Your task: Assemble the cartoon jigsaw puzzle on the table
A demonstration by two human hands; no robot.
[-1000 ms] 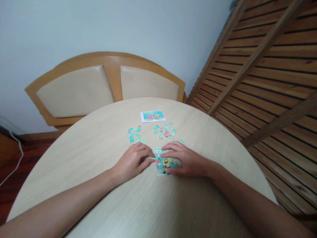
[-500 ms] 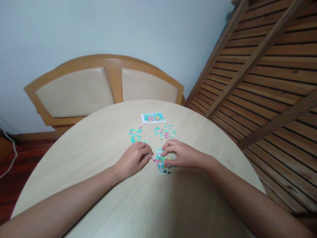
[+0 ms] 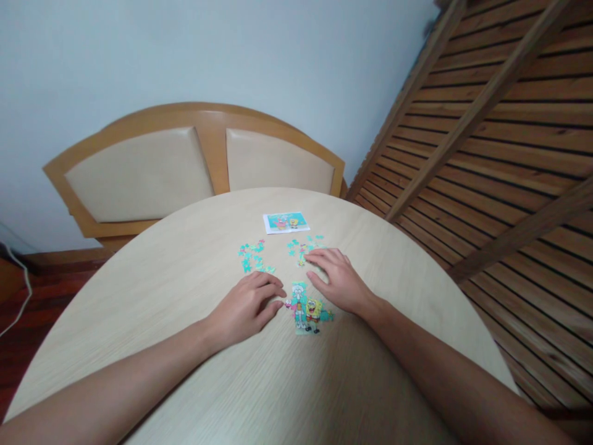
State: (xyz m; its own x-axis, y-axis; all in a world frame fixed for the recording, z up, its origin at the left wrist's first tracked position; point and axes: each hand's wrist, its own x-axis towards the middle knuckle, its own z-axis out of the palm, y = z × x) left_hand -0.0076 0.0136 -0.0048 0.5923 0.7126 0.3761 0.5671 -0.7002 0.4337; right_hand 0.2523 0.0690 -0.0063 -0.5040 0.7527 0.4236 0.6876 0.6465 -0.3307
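A partly joined jigsaw puzzle (image 3: 300, 309) with cartoon figures lies flat near the middle of the table. Just left of it is my left hand (image 3: 250, 306), fingers bent and apart, fingertips close to its left edge. Above and right of the puzzle, my right hand (image 3: 337, 277) reaches over the right group of loose pieces (image 3: 293, 246), its thumb and fingers apart and nothing visible between them. Another group of loose turquoise pieces (image 3: 250, 253) lies beyond my left hand. Behind both groups rests a printed picture (image 3: 286, 222) of the same cartoon figures.
The round, light wooden table (image 3: 185, 247) fills the lower view. Past its far edge stands a bench back (image 3: 139, 176) with cream pads. A slatted wooden panel (image 3: 486, 136) leans at the right. A white cable (image 3: 28, 287) hangs at the far left.
My right hand has moved away from the puzzle, up to the right group of pieces, uncovering the yellow figure. My left hand has stayed nearly in place.
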